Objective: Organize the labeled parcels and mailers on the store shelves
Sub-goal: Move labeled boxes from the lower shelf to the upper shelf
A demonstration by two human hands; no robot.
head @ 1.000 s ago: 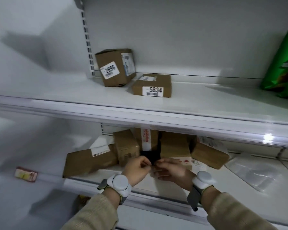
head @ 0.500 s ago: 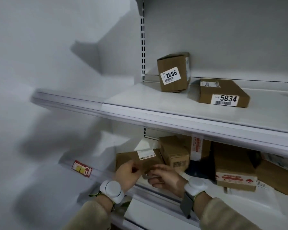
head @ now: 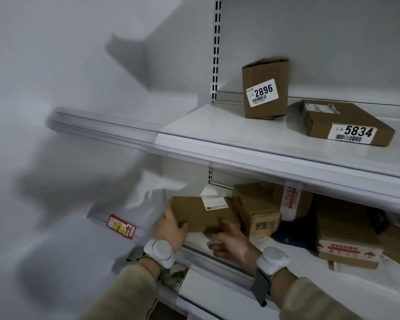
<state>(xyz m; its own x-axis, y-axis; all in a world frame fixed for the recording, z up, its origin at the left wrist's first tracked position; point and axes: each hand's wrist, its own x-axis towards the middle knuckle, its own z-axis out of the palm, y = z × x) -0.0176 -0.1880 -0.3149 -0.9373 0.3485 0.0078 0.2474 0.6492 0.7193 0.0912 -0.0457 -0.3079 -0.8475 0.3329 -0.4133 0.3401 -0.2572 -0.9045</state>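
Observation:
A long brown parcel (head: 201, 212) with a white label lies at the left end of the lower shelf (head: 217, 255). My left hand (head: 171, 229) grips its left end, thumb on the front face. My right hand (head: 231, 241) is under its right front corner with fingers curled against it. Beside it stands a small brown box (head: 255, 210), then a box with a red-printed strip (head: 289, 202). On the upper shelf (head: 217, 132) an upright box labelled 2896 (head: 264, 88) stands left of a flat box labelled 5834 (head: 346, 125).
More brown boxes (head: 346, 239) with red print and a dark item (head: 289, 235) crowd the lower shelf's right side. A red and yellow sticker (head: 121, 226) sits on the rail at left. A white wall (head: 56, 112) closes off the left. A shelf below holds a packet.
Both hands left the dark item in the middle of the lower shelf, moved left and took hold of the long brown parcel. The view has swung left and closer.

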